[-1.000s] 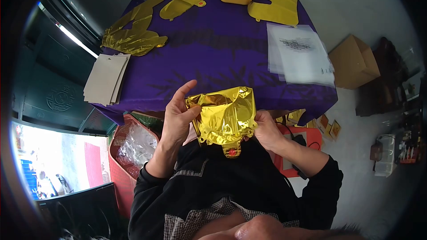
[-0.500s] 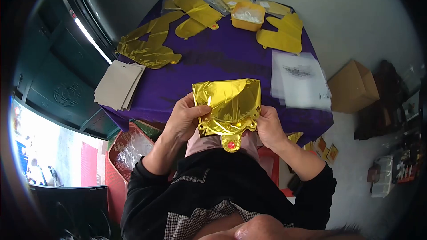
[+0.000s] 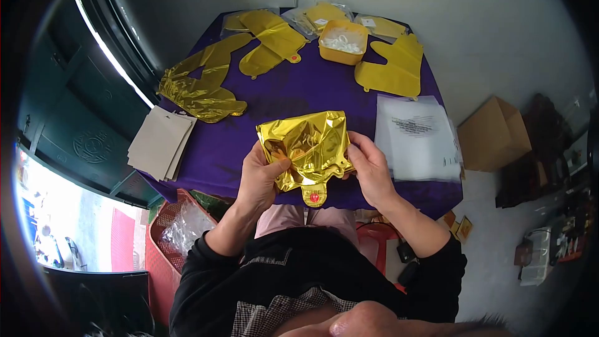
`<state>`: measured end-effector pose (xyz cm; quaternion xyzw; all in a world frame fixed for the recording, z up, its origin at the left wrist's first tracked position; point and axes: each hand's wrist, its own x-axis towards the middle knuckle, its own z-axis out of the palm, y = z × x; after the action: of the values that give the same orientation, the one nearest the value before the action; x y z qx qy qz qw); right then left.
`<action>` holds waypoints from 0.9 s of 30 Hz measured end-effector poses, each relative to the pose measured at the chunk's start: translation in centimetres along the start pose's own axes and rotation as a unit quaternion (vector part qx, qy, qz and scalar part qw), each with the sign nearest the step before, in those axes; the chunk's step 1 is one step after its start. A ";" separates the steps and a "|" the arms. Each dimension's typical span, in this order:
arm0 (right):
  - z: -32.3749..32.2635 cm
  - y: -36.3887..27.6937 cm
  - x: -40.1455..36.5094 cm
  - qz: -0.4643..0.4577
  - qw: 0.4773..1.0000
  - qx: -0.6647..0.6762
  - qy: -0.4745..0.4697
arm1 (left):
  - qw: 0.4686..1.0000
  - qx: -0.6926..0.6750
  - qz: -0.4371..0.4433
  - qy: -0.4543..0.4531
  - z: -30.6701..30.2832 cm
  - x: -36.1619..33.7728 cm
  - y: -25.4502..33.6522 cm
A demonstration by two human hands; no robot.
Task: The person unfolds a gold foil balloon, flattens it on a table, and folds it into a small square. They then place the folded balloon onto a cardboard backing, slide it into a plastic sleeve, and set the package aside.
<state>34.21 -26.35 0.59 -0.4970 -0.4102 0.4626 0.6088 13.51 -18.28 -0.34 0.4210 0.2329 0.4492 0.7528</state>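
Note:
A shiny gold foil piece [image 3: 312,143], folded into a rough square, is held above the front part of the table. Its lower edge is wavy, and a tab with a red mark hangs down at the bottom. My left hand [image 3: 259,178] grips the left side, thumb on top and fingers hidden behind the foil. At the right side, my right hand [image 3: 371,171] pinches the foil near its lower right edge, with its fingers partly behind.
On the purple table [image 3: 293,90] lie flat gold foil shapes [image 3: 268,37], a yellow tub [image 3: 342,42] of white items, grey cards [image 3: 161,143] and clear plastic bags [image 3: 415,143]. A red basket [image 3: 168,218] stands below left, a cardboard box [image 3: 496,134] at right.
The foil has shifted slightly left in view and looks more creased, its left part tilted. Both hands keep their hold. The table and its items appear lower in view.

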 end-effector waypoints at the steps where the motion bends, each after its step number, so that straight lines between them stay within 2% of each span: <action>1: -0.3 -0.2 0.1 0.001 1.000 0.000 0.000 | 1.000 0.018 0.019 0.013 0.0 0.1 -0.3; 3: -1.1 -0.8 0.2 0.048 0.989 0.125 -0.066 | 0.998 0.036 0.038 0.027 0.4 0.2 -0.5; 9: -1.2 0.2 0.4 0.111 0.991 0.059 -0.045 | 0.997 0.025 0.065 0.025 1.8 -0.3 -1.0; 11: -1.1 0.8 0.4 0.042 0.992 0.113 -0.031 | 1.000 -0.015 0.026 -0.001 1.4 -0.6 -0.9; 12: -1.1 0.4 0.2 0.031 0.995 0.095 -0.021 | 0.999 -0.033 0.001 -0.011 0.9 -0.7 -0.5; 13: -1.2 0.2 0.0 0.032 0.995 0.096 -0.023 | 1.000 0.011 0.014 -0.009 0.3 -0.7 -0.2; 15: -1.6 0.0 -0.4 0.008 0.999 -0.037 -0.033 | 0.999 0.000 0.001 -0.040 -1.4 -0.1 1.8; 17: -1.2 -0.8 -0.9 -0.009 0.997 -0.061 -0.039 | 0.994 0.093 0.053 -0.028 -1.3 0.2 3.9; 19: -1.0 -1.1 -1.3 -0.016 0.986 -0.150 -0.072 | 0.944 0.294 0.141 -0.055 -0.8 0.9 5.3; 20: -0.8 -0.9 -1.4 -0.002 0.987 -0.137 -0.081 | 0.944 0.296 0.140 -0.050 0.1 1.4 6.5; 21: -0.6 -1.1 -1.5 -0.001 0.987 -0.136 -0.085 | 0.871 0.423 0.209 -0.134 1.3 1.9 8.0; 22: -0.4 -1.4 -1.6 -0.008 0.984 -0.150 -0.094 | 0.770 0.537 0.269 -0.216 2.4 2.4 9.2; 23: -0.3 -1.7 -1.7 -0.015 0.981 -0.163 -0.102 | 0.770 0.538 0.268 -0.213 3.4 2.9 10.0; 25: -0.3 -1.8 -1.8 -0.017 0.979 -0.171 -0.109 | 0.712 0.554 0.244 -0.355 5.3 4.1 10.6; 26: -0.4 -1.9 -1.9 -0.019 0.977 -0.179 -0.113 | 0.689 0.567 0.242 -0.380 5.8 4.7 10.4; 27: -0.4 -2.1 -1.9 -0.019 0.977 -0.179 -0.113 | 0.690 0.567 0.242 -0.380 6.0 5.1 10.3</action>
<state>34.50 -28.47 2.47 -0.5347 -0.5618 0.4232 0.4684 15.40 -13.84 11.71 0.9442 0.0270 0.1999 0.2603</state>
